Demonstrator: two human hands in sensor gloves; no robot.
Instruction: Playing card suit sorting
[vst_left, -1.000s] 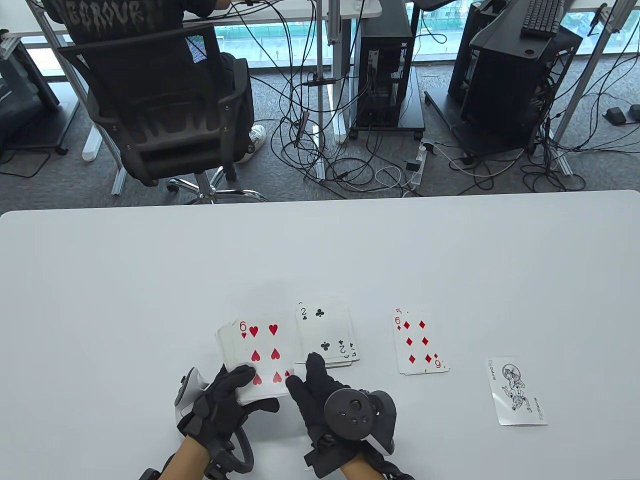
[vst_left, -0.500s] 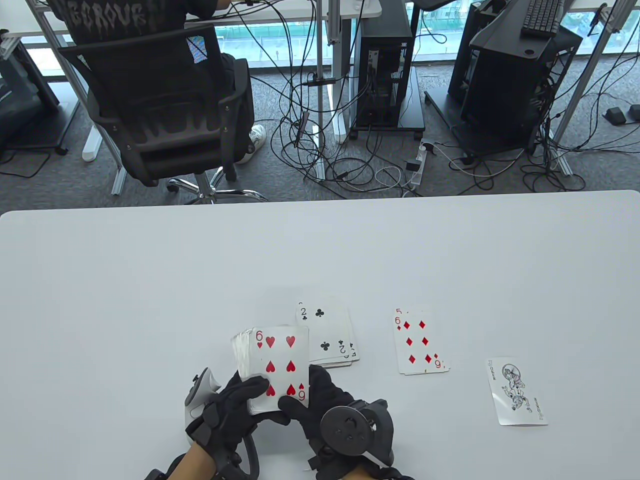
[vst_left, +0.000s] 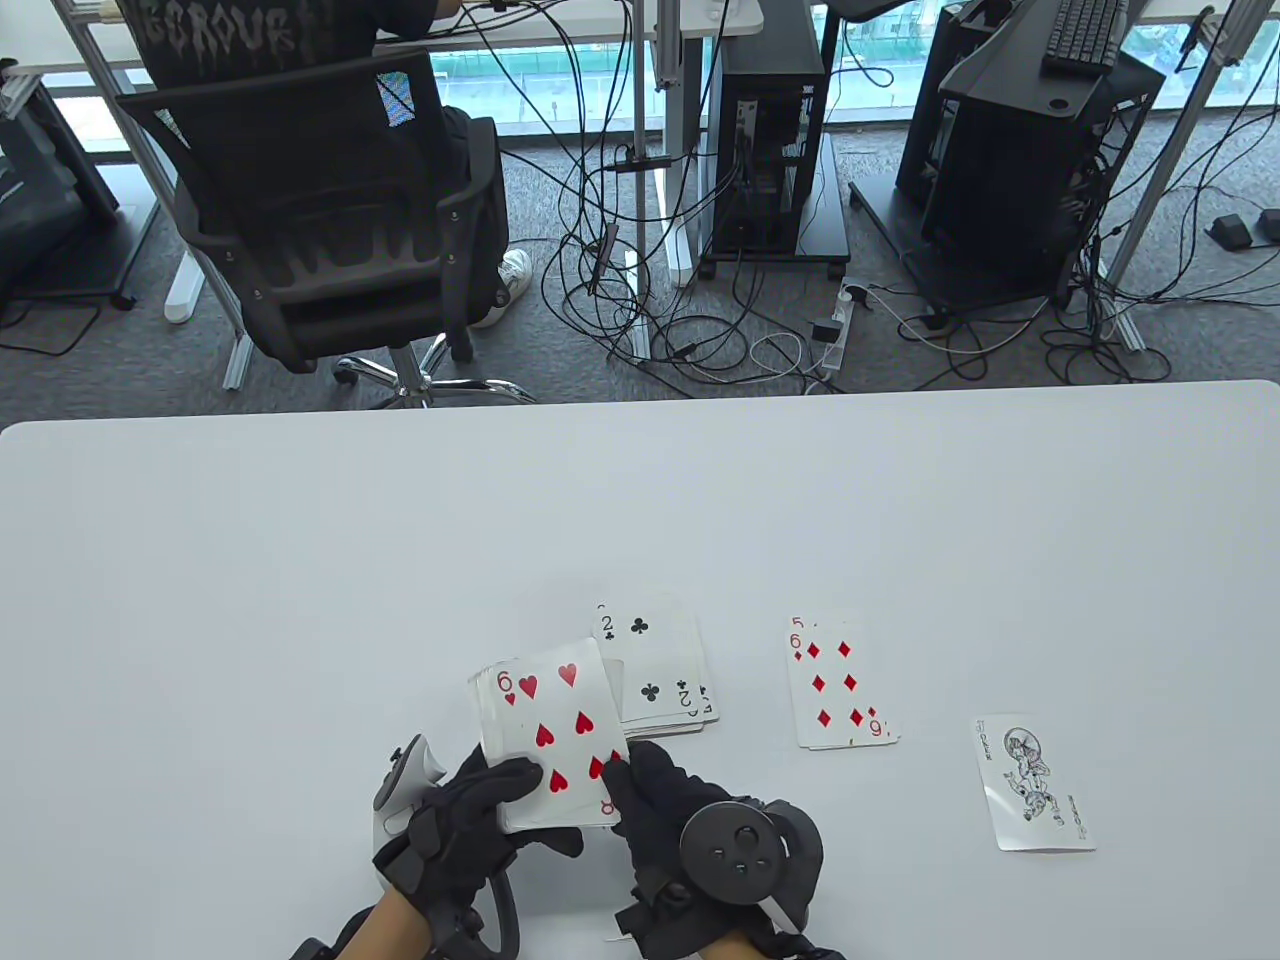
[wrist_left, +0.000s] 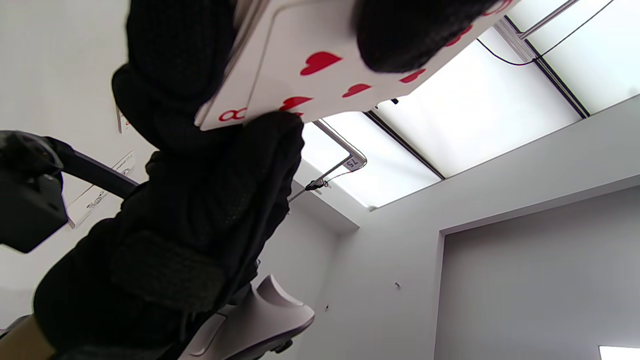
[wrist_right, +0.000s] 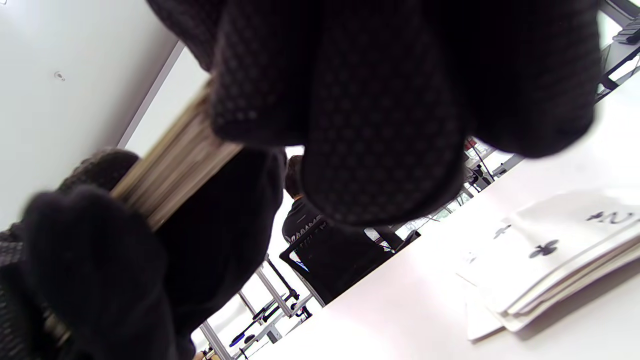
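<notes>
My left hand (vst_left: 500, 800) grips a deck of cards (vst_left: 520, 720) just above the table's near edge, thumb across its face. The six of hearts (vst_left: 555, 725) lies on top, skewed clockwise. My right hand (vst_left: 628, 782) pinches that card's lower right corner. A red 8 (vst_left: 607, 806) shows on the card beneath. In the left wrist view the heart card (wrist_left: 320, 62) fills the top, with the right hand (wrist_left: 210, 190) below it. The right wrist view shows the deck's edge (wrist_right: 180, 165) under my fingers (wrist_right: 380, 125).
A club pile topped by the two of clubs (vst_left: 655, 670) lies just right of the deck, also seen as the club pile (wrist_right: 550, 250) in the right wrist view. Farther right are a diamond pile (vst_left: 840, 690) and a joker (vst_left: 1030, 785). A person sits in a chair (vst_left: 330, 220) beyond the table.
The left hand carried the deck to the right, up to the right hand. The right hand took hold of the six of hearts, which has turned clockwise and bared an 8 beneath.
</notes>
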